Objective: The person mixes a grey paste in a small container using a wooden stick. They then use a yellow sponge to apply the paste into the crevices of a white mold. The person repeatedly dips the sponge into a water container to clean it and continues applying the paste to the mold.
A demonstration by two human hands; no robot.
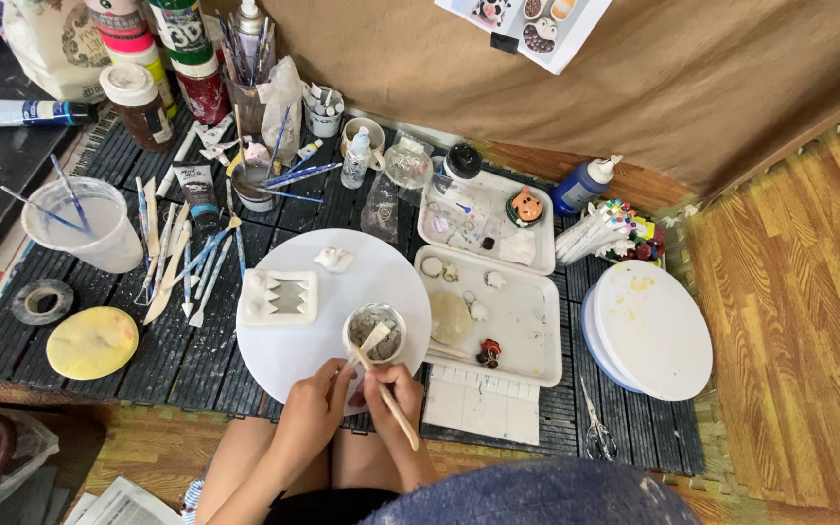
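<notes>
A small white cup of grey paste stands on the near edge of a round white board. My right hand grips a wooden stick whose flat tip rests in the cup. My left hand lies beside it at the board's near rim, fingers curled by the cup's base; whether it holds something I cannot tell. A white clay block with zigzag cut-outs and a small white clay lump also lie on the board.
Two white trays with small clay pieces sit right of the board, round white plates farther right. Left are sculpting tools, a water cup, a tape roll and a yellow disc. Paint bottles stand behind. Scissors lie near.
</notes>
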